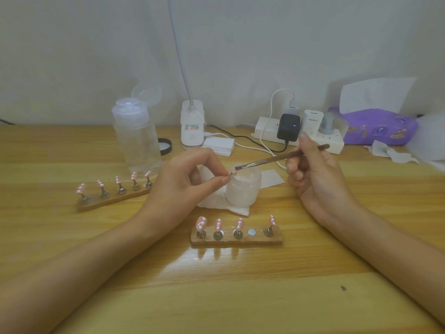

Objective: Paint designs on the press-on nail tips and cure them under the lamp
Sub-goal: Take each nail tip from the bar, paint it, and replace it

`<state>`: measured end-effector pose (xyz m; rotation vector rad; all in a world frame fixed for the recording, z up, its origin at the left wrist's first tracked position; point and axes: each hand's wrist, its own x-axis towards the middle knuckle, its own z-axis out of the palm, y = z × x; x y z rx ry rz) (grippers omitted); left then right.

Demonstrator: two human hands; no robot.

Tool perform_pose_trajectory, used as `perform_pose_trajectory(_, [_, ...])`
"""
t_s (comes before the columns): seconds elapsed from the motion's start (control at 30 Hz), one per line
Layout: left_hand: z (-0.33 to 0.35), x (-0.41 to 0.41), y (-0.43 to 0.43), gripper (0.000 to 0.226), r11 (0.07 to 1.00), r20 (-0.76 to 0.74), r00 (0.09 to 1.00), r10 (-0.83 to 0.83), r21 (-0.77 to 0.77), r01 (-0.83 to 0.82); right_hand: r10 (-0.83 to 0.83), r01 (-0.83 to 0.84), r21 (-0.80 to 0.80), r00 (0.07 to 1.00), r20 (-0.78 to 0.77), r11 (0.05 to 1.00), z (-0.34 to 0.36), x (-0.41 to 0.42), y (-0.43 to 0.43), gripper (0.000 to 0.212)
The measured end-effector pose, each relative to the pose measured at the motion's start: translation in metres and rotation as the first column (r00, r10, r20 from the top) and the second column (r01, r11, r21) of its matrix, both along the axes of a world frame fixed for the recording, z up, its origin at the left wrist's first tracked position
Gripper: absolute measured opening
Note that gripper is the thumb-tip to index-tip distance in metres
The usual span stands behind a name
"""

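Note:
My left hand (190, 175) pinches a small metal stand with a pink nail tip (233, 174) above a frosted white cup (243, 189). My right hand (313, 172) grips a brown brush (281, 159); its bristle end touches the held tip. In front of me a wooden holder (237, 238) carries several pink tips with white dots and has one bare magnet spot. A second wooden holder (110, 197) with several dotted tips lies at the left. The white lamp base (192, 124) stands at the back, its neck rising out of view.
A clear pump bottle (136, 138) stands behind the left holder, a black lid (165, 146) beside it. A stack of white pads (219, 145), a power strip (298, 135) with chargers and cables, a purple tissue pack (380, 127) and crumpled tissue line the back.

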<state>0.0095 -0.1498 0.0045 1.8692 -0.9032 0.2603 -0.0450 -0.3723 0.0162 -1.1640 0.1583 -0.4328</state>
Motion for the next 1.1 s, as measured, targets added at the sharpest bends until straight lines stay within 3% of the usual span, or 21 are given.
perform_pose_trajectory(0.27, [-0.0005,0.0008,-0.0003,0.014,1.000,0.006,1.000,0.008,-0.002,-0.008,-0.072,0.071,-0.038,0.997,-0.007,0.997,0.0016,-0.0009,0.0027,0.028])
perform_pose_trajectory(0.43, [0.0005,-0.0004,-0.0003,0.012,1.000,0.013,1.000,0.007,0.003,-0.007,0.008,-0.004,-0.066,0.998,0.057,0.998,0.0021,-0.0014,0.0060,0.026])
perform_pose_trajectory(0.6, [0.0011,-0.0005,-0.0001,0.010,1.000,0.010,1.000,0.011,0.009,-0.011,-0.082,0.083,-0.057,0.996,0.021,0.995,0.0017,-0.0013,0.0027,0.029])
perform_pose_trajectory(1.1, [0.0016,-0.0026,-0.0014,0.016,1.000,-0.002,1.000,0.007,0.002,-0.007,-0.029,0.042,-0.123,0.994,0.105,0.992,0.0005,-0.0023,0.0042,0.028])
